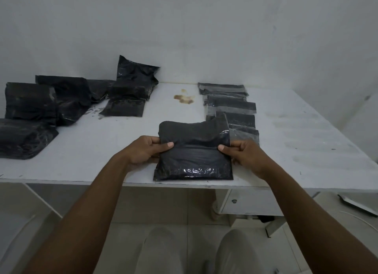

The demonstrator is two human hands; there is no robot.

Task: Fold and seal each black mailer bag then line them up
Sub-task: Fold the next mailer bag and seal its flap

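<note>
A black mailer bag lies at the front edge of the white table, its upper part bent over toward me along a crease. My left hand grips the bag's left edge at the crease, thumb on top. My right hand pinches the right edge at the same height. Behind the bag on the right, several flat black mailers lie in an overlapping row running toward the wall. Several bulkier black mailer bags are piled on the table's left side.
A brown stain marks the tabletop near the back centre. White walls close the table at the back and right. Below the table edge are a white drawer with a knob, tiled floor and my knees.
</note>
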